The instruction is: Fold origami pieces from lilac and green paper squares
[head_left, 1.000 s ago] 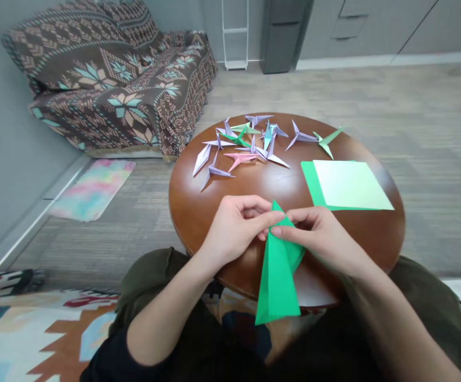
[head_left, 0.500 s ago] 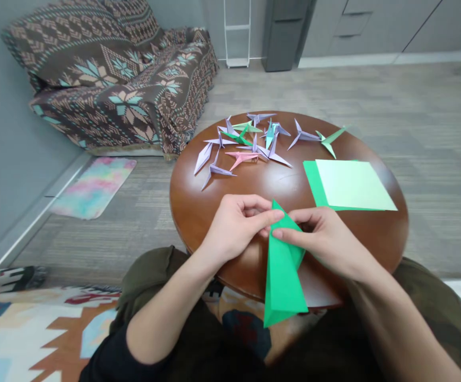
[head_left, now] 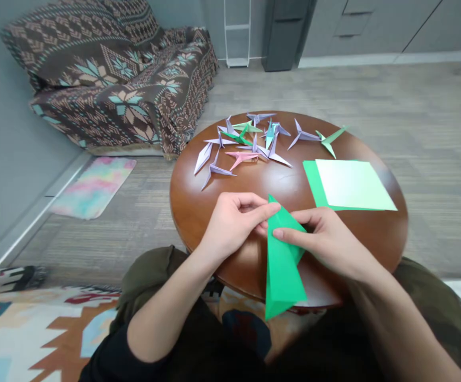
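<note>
A partly folded piece of green paper (head_left: 284, 270) is held over the near edge of the round brown table, its wide end pointing down toward my lap. My left hand (head_left: 238, 220) pinches its upper left edge near the pointed tip, thumb on top. My right hand (head_left: 318, 233) grips the paper's right side, with the thumb across its front and the fingers behind it, partly hidden. Beyond my hands lie several folded paper cranes, among them a pink one (head_left: 244, 157), a purple one (head_left: 216, 170) and a light green one (head_left: 329, 140).
Light green sheets (head_left: 353, 183) lie over darker green sheets (head_left: 313, 183) at the right of the table (head_left: 190, 207). A sofa with a patterned cover (head_left: 135, 101) stands at the back left, near a pastel mat (head_left: 95, 185) on the floor.
The green paper has tilted a little, its lower end rising slightly and its tip shifting left. My left thumb has moved slightly up and left along it.
</note>
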A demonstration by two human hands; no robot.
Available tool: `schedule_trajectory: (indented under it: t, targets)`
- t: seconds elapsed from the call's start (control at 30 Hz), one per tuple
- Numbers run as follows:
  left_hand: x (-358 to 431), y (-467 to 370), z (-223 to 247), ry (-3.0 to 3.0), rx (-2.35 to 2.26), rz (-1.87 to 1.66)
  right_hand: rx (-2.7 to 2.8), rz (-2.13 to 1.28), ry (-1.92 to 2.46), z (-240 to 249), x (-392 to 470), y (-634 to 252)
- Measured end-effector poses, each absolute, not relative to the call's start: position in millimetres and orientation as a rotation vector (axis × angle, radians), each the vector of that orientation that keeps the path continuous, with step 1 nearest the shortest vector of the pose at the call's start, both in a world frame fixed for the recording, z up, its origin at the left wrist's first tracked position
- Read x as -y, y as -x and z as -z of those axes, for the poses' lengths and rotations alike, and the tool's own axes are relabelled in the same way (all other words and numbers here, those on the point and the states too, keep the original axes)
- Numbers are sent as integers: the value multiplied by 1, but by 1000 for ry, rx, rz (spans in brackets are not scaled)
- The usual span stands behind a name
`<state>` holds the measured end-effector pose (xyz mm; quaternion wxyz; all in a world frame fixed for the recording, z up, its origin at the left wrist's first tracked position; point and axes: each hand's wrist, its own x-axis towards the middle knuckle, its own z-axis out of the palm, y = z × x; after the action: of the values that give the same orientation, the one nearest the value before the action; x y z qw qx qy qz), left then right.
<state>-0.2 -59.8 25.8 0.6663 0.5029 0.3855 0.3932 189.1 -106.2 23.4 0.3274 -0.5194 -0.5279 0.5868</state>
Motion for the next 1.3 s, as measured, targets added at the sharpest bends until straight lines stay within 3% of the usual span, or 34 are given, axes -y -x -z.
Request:
schedule_trajectory:
  t: [0.63, 0.9, 1.1, 1.3]
  targets:
    - [61, 4, -26, -1233, -840, -868, 1393, -1581, 1379, -27, 108, -190]
    - [51, 7, -20, -1191, -885, -1066, 1471, -1639, 1396, -27, 109, -193]
    - [56, 5, -24, -1264, -869, -807, 1457, -1596, 1352, -26, 107, -195]
    - [56, 3, -22, -1252, -886, -794, 1470, -1545, 1344, -22, 105, -194]
